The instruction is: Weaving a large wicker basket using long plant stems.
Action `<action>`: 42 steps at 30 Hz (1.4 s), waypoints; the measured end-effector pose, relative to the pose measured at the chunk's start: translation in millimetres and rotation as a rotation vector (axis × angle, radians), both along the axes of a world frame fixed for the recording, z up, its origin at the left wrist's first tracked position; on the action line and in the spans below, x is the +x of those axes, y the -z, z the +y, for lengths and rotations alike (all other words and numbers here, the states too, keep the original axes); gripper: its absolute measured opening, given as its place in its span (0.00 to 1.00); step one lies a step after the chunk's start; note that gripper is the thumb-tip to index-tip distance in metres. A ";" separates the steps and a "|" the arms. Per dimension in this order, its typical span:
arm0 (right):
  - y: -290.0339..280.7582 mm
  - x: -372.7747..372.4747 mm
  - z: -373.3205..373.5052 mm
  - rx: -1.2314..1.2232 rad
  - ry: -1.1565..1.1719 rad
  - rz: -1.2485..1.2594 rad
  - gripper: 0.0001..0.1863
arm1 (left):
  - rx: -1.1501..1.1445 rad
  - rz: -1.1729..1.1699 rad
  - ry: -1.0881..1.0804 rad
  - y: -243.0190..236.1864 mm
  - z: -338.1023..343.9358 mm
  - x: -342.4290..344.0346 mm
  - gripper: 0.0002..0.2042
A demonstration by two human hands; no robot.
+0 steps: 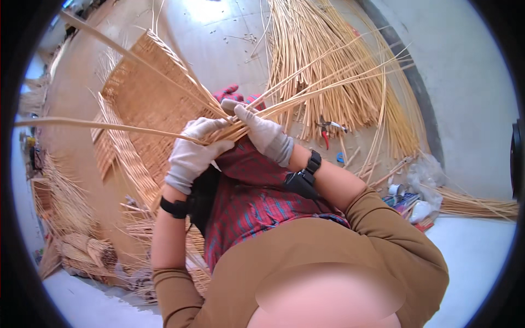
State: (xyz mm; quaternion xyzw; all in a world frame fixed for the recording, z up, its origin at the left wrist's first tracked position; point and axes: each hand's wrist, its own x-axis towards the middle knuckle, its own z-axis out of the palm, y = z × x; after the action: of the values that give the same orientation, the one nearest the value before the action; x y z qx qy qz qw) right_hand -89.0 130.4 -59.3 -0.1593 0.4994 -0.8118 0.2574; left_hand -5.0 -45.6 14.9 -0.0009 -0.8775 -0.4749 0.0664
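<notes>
A large woven wicker basket (158,90) lies tilted at my left, its braided rim running toward my hands. My left hand (191,150), in a white knit glove, is closed around a bunch of wicker rods (232,133) at the rim's near corner. Gloved as well, my right hand (261,130) pinches the same rods from the other side, thumb on top. Several rods fan out from there to the upper right. Two thicker rods stick out to the left, one long and slanting, the other nearly level. The fingers' undersides are hidden.
A big pile of loose rods (322,65) covers the floor ahead on the right. Red-handled pruning shears (326,134) lie at its near end. A clear plastic bag (426,177) and small items sit at the right. More wicker bundles (85,254) are at the lower left.
</notes>
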 end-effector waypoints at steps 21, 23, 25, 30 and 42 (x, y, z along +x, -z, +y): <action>-86.3 -33.9 93.0 0.947 0.103 1.314 0.09 | -0.136 0.089 0.016 1.9 15.3 1.7 0.19; -92.4 -42.2 81.1 0.930 0.226 1.435 0.09 | 0.069 -0.002 -0.082 0.8 20.0 0.2 0.17; -95.9 -50.8 60.6 0.916 0.324 1.514 0.09 | 0.109 0.016 -0.094 5.2 23.0 1.3 0.14; -66.4 -36.7 67.2 0.784 0.407 1.308 0.08 | 0.186 0.037 -0.206 18.0 28.8 -3.4 0.07; -33.3 -42.4 75.3 0.706 0.021 0.541 0.13 | 0.090 0.073 -0.343 16.7 40.5 -8.0 0.09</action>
State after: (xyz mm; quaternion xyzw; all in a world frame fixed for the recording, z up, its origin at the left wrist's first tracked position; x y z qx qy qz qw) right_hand -131.4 205.7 -26.0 -0.2630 0.7971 -0.5231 0.1478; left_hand -12.9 -5.2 -1.9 0.1345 -0.8397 -0.4950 0.1782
